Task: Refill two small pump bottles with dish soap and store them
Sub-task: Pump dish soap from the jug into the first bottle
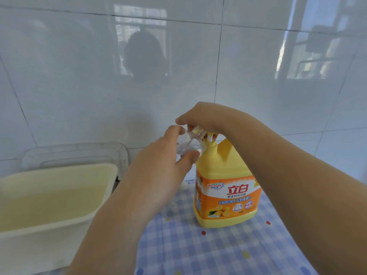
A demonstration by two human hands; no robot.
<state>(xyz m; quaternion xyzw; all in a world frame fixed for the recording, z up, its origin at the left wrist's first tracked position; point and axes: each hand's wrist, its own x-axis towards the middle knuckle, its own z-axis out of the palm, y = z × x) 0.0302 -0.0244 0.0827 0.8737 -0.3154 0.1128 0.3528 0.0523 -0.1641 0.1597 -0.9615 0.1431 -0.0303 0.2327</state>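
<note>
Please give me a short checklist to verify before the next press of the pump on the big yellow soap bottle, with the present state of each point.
1. Small clear bottle held at the pump spout: ok, the left hand grips it tilted, its mouth at the spout.
2. Right hand on the pump head: ok, it rests on top.
3. Big yellow soap bottle standing upright on the checked cloth: ok.
4. Soap level inside the small bottle: cannot tell, the clear plastic shows too little.
5. Second small bottle ready: cannot tell, small white parts behind the left wrist are mostly hidden.
6. Cream bin at the left, free for storage: ok.
</note>
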